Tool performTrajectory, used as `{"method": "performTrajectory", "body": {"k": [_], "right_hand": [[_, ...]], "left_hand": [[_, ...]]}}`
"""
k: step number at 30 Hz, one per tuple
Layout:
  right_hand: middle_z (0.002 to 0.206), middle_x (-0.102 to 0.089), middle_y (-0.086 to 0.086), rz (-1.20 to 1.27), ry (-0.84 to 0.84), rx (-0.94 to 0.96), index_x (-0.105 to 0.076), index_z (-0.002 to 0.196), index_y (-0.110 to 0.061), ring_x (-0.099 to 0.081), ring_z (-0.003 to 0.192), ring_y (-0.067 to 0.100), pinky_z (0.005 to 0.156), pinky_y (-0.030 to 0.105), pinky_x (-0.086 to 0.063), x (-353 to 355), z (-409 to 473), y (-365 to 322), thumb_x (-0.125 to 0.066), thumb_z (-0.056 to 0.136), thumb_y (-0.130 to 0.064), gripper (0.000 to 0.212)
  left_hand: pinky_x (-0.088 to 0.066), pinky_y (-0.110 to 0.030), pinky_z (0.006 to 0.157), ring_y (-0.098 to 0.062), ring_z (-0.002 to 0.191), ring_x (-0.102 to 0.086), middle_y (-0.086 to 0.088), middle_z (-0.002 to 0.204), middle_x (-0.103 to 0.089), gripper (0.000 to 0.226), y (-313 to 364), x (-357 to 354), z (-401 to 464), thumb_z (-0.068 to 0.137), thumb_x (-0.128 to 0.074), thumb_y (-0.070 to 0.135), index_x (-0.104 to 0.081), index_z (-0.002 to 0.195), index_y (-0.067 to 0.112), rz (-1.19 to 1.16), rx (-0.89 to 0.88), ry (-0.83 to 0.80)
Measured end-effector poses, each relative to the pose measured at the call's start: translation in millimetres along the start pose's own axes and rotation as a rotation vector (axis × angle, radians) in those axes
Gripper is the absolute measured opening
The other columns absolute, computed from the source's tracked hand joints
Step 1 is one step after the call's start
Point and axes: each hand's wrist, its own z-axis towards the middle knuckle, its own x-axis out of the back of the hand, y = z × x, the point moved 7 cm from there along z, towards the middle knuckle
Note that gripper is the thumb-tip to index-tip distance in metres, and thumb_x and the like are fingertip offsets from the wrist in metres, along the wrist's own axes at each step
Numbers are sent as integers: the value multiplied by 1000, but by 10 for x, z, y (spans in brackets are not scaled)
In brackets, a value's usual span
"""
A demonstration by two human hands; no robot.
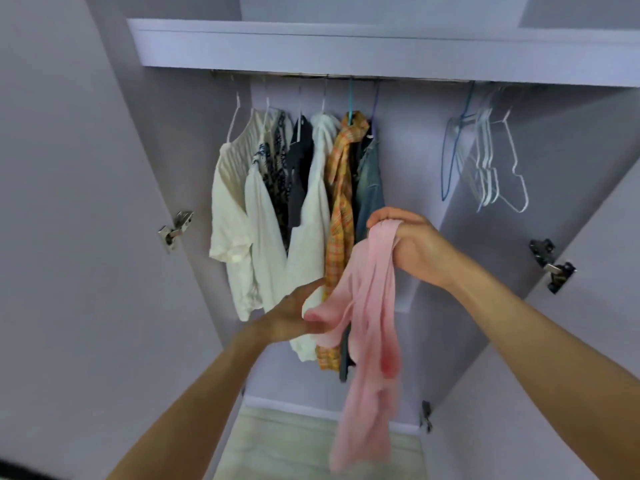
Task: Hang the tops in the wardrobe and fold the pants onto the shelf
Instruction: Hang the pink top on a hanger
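Observation:
A pink garment hangs in front of the open wardrobe, blurred by motion. My right hand grips its top end at chest height. My left hand holds a lower fold of the same pink cloth, with the fingers partly hidden behind it. Several tops hang on the rail: white ones, a dark patterned one, an orange plaid shirt and a denim piece.
Several empty hangers, white and one blue, hang at the right end of the rail. A shelf runs above it. Both wardrobe doors stand open, the left door and the right door. A pale floor panel lies below.

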Motion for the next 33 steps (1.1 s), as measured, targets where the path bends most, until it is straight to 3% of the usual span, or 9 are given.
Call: {"method": "performTrajectory", "body": {"k": [3,5,7,10,16,20,24,30,33], "right_hand": [[56,-55,1,79,82,32,-60,68,-10,-51,50,12,49,20,-41,156,-51,-162,-40,80,3,27],[54,-53,1,137,181,72,-58,69,-8,-49,48,13,47,20,-40,325,-92,-217,-35,83,2,29],[54,-55,2,179,328,138,-54,75,-6,-52,49,13,49,19,-43,573,-171,-255,-31,85,4,27],[55,-55,3,137,590,234,-55,76,-5,-52,51,15,52,19,-46,1063,-387,-262,-31,86,8,30],[65,-59,3,-214,956,156,-62,80,-10,-53,61,16,55,21,-44,1781,-800,4,-35,85,14,37],[99,-63,9,-717,869,63,-64,105,-3,-55,86,19,65,4,-44,1806,-746,1,-38,87,13,35],[94,-59,1,-1098,635,95,-69,107,-8,-53,76,1,69,-2,-34,1456,-528,-149,-43,78,19,48],[79,-65,3,-676,536,176,-64,93,-6,-58,55,-5,55,12,-48,1013,-125,-384,-48,80,20,33],[79,-65,4,-563,416,161,-58,94,-5,-63,65,1,70,19,-55,945,31,-415,-52,83,17,26]], "left_hand": [[-32,-29,104,-8,125,-33,15,137,-35,87,206,-208,264,71,-76,39,-26,142,36,44,-119,-13],[-41,-25,90,-10,109,-49,6,127,-53,65,296,-326,437,73,-70,37,-45,132,31,78,-145,16],[-42,-23,75,-13,88,-57,-3,112,-65,37,267,-328,584,82,-61,33,-60,117,22,186,-58,118],[-47,-27,72,-19,84,-60,-2,97,-66,36,110,-269,728,85,-58,46,-63,107,18,310,80,101],[-53,-24,56,-22,72,-65,-6,80,-61,23,120,64,759,82,-40,8,-61,92,10,453,136,-2],[-53,-19,50,-19,73,-63,-1,91,-61,29,488,187,721,89,-41,3,-63,99,19,225,-98,30],[-44,-4,66,0,81,-60,10,93,-65,32,1090,275,592,87,-48,-4,-70,100,15,69,-431,97],[-42,-10,62,0,59,-50,7,68,-52,68,1683,14,768,89,-49,0,-22,139,37,-64,-520,-33],[-50,-29,73,-21,80,-62,-7,86,-66,34,1742,-63,1002,89,-48,3,-58,118,16,78,-492,-28]]}}
